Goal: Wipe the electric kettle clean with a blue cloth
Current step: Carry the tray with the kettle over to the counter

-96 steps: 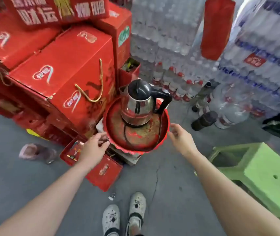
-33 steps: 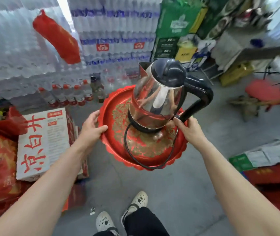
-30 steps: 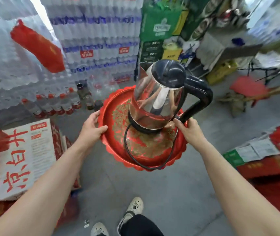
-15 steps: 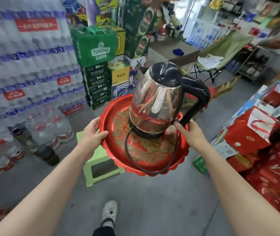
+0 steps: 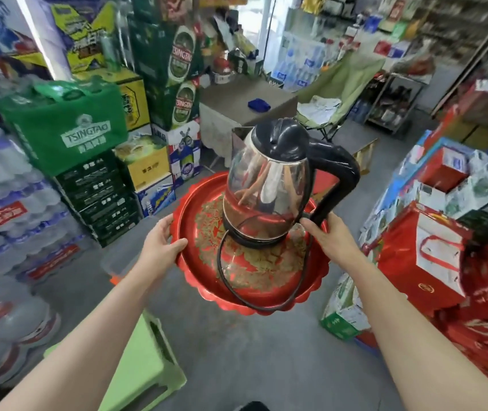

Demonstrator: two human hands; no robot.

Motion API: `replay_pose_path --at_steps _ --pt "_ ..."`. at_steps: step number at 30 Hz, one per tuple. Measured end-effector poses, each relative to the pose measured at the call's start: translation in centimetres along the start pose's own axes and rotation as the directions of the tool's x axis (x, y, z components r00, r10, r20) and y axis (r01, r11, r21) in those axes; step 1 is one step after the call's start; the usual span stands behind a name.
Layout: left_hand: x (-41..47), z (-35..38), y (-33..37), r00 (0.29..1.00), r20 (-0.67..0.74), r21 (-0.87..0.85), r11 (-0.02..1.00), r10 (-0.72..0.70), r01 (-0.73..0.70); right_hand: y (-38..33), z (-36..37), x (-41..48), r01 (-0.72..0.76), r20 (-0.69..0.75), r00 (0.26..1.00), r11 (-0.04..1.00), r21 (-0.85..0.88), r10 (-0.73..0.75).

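Your left hand (image 5: 159, 244) and right hand (image 5: 330, 241) grip the red tray (image 5: 201, 280) at opposite rims; the kettle (image 5: 269, 185) stands on it.

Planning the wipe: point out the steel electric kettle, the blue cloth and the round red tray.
Steel electric kettle (image 5: 266, 185), head view, shiny side wall.
Blue cloth (image 5: 259, 104), head view, middle of the cloth.
Round red tray (image 5: 195, 271), head view, left inner wall.
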State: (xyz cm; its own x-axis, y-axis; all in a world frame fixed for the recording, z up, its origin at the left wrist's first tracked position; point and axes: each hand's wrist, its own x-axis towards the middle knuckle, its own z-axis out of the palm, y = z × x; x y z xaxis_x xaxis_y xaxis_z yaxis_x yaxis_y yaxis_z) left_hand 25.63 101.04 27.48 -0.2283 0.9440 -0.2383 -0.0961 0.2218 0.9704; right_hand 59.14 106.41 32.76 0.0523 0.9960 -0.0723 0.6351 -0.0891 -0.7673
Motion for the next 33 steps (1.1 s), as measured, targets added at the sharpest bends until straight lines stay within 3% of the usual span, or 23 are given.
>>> replay_pose_path --at_steps 15,33 --pt "30.0 16.8 6.3 0.991 -0.130 -0.001 1.000 -0.026 0.027 1.5 -5.4 38.0 0.095 0.069 0.993 0.995 -0.015 -0.093" --pt "73.7 30.8 14.9 0.988 -0.154 0.007 1.000 -0.025 0.027 0.4 -6.0 86.3 0.139 0.087 0.987 0.990 -0.038 -0.135"
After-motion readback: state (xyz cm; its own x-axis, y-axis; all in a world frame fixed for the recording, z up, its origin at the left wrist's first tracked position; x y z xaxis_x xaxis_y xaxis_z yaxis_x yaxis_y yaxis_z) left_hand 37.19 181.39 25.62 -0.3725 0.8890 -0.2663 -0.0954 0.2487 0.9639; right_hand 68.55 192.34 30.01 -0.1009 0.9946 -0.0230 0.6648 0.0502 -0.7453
